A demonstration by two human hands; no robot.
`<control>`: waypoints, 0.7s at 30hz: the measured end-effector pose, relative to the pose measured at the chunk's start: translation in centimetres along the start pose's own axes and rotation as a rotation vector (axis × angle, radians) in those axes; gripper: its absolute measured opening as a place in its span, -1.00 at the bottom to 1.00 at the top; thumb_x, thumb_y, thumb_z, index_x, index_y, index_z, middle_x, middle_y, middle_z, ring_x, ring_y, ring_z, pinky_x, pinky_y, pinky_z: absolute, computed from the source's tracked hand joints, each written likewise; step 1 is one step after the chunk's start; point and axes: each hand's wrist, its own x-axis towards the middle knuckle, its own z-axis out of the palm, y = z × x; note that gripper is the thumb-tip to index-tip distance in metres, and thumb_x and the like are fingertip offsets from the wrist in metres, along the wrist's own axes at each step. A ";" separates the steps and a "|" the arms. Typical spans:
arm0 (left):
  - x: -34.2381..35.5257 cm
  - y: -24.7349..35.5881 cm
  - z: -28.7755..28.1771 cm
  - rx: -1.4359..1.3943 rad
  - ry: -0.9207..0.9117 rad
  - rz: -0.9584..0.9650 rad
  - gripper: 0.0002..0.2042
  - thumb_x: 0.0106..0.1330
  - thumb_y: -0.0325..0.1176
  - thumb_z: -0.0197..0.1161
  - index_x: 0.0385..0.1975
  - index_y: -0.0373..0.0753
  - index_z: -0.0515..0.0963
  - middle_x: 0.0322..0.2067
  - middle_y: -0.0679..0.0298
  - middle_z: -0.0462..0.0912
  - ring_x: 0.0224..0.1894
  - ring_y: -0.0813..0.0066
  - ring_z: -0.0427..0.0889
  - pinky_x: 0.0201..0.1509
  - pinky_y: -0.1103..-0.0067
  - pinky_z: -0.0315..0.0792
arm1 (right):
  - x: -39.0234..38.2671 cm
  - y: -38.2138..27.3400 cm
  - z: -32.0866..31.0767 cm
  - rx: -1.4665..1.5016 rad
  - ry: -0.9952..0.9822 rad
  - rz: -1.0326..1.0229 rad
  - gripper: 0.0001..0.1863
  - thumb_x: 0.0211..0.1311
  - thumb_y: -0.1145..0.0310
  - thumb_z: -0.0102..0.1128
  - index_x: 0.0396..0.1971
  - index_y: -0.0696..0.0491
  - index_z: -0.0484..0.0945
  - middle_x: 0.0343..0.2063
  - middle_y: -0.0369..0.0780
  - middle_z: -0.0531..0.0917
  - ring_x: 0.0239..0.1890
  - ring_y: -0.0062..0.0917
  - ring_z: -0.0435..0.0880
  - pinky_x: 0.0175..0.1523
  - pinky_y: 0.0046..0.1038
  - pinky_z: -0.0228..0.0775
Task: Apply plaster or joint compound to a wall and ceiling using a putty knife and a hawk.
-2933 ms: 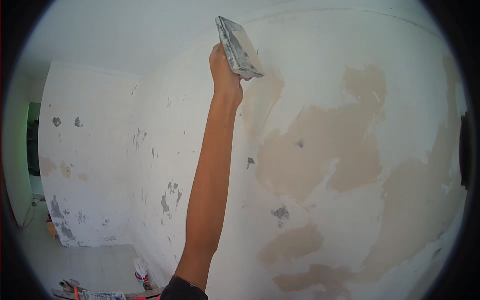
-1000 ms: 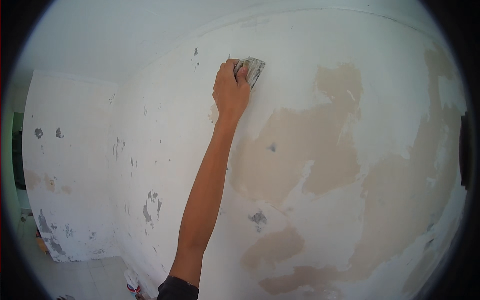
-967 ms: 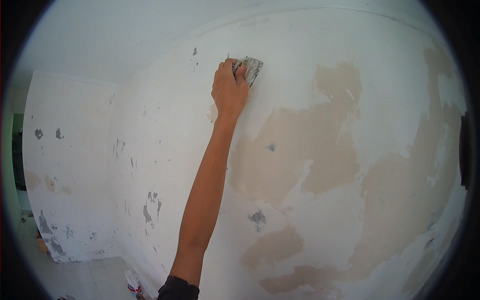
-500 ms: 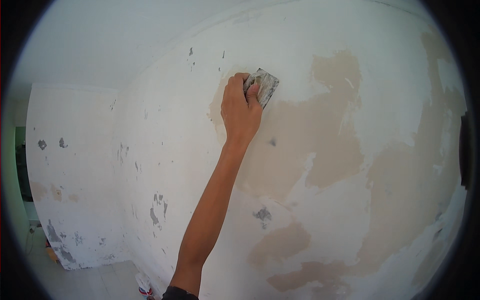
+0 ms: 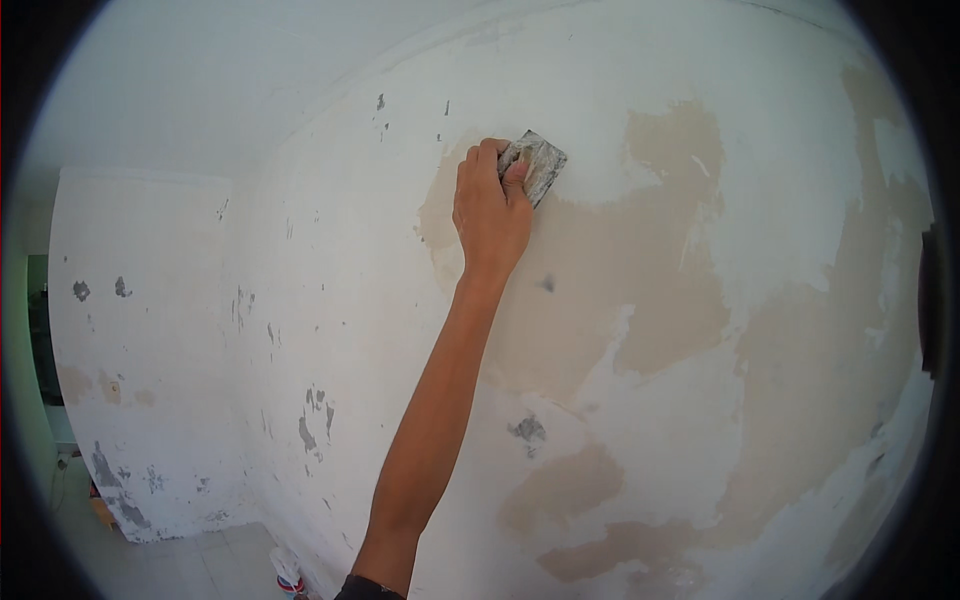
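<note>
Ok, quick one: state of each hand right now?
Right hand: closed around a putty knife, blade pressed against the wall.
Left hand: not in view.

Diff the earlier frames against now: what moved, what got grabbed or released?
The hand dragged the putty knife down the wall and slightly rightward, from held high and clear near the ceiling to pressed flat by the beige patch. Nothing was grabbed or released: the same hand grips the knife throughout. The other hand is out of view. The grey chips and beige patches look unchanged.
</note>
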 end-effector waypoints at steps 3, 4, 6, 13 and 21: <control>-1.2 -1.7 -0.7 0.253 -0.016 0.060 -0.88 0.41 -0.41 0.13 -0.15 -0.27 0.47 -0.26 0.19 0.54 -0.25 0.19 0.51 -0.14 0.41 0.39 | -0.7 -2.0 -0.5 -0.085 0.003 0.014 -0.72 0.41 0.34 0.10 0.06 0.02 0.55 -0.52 -0.37 0.62 -0.80 -0.77 0.23 -0.70 -0.60 0.00; -2.4 -1.1 0.2 0.206 -0.077 0.097 -0.88 0.40 -0.41 0.14 -0.14 -0.26 0.47 -0.25 0.19 0.55 -0.25 0.17 0.51 -0.14 0.40 0.39 | -1.0 -2.4 0.1 -0.068 0.017 0.016 -0.72 0.41 0.34 0.10 0.06 0.02 0.55 -0.52 -0.37 0.62 -0.80 -0.77 0.23 -0.70 -0.60 0.00; -4.6 0.1 -1.3 0.191 -0.127 0.134 -0.87 0.39 -0.42 0.15 -0.13 -0.26 0.48 -0.24 0.20 0.55 -0.24 0.15 0.51 -0.15 0.40 0.40 | -1.4 -3.2 0.3 -0.079 0.047 0.040 -0.72 0.41 0.36 0.09 0.06 0.03 0.54 -0.52 -0.36 0.62 -0.80 -0.76 0.23 -0.69 -0.61 0.02; -4.9 -1.6 -7.8 -0.152 0.056 -0.203 -0.85 0.45 -0.41 0.11 -0.11 -0.35 0.47 -0.34 0.23 0.54 -0.41 0.44 0.47 -0.29 0.53 0.39 | -1.8 -3.8 1.2 -0.146 0.036 0.057 -0.72 0.41 0.36 0.07 0.06 0.04 0.55 -0.49 -0.34 0.64 -0.80 -0.76 0.23 -0.70 -0.60 0.02; -1.6 -14.5 -11.3 0.161 0.272 -0.657 -0.72 0.44 -0.23 0.11 -0.17 -0.38 0.50 -0.29 0.12 0.64 -0.28 0.28 0.60 -0.10 0.40 0.46 | -1.5 -2.9 0.0 -0.109 0.034 0.031 -0.72 0.42 0.38 0.06 0.06 0.06 0.55 -0.47 -0.33 0.65 -0.79 -0.76 0.22 -0.70 -0.60 0.00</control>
